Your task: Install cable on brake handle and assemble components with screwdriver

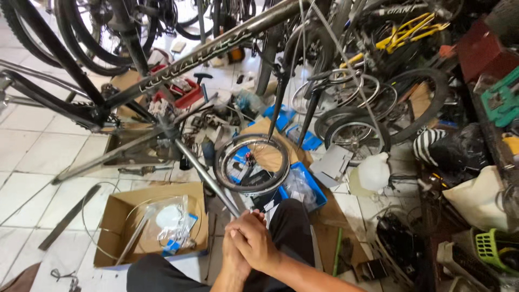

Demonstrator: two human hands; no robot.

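Bicycle frame (200, 51): dark, tubular, slung across the scene well above and ahead of the fingers. One grey tube (208, 181) runs down and ends just at the fingertips. Judged heavy, rigid, awkward to swing; best gripped on a bare tube, clear of cables.

Cardboard box (116, 216): open, flat on the tiled floor (27, 146), just left of the fingers. Holds clear plastic bags (173, 221) of small parts and a loop of thin cable; light, soft, slippery.

Small wheel (251, 162): rim with spokes, directly ahead of the fingers, beyond the tube's end. Judged stiff but light; spokes bend easily, so take it by the rim.

Blue trays (316, 192): plastic, right of and ahead of the fingers, with bagged parts.

White jug (373, 172): plastic, further right, well apart.

Right hand (254, 240): laid over the left, fingers curled together around it, at the tube's lower end. Whether they pinch the tube or anything small cannot be told.

Left hand (230, 257): mostly hidden beneath the right; its fingers seem closed, contents unseen.
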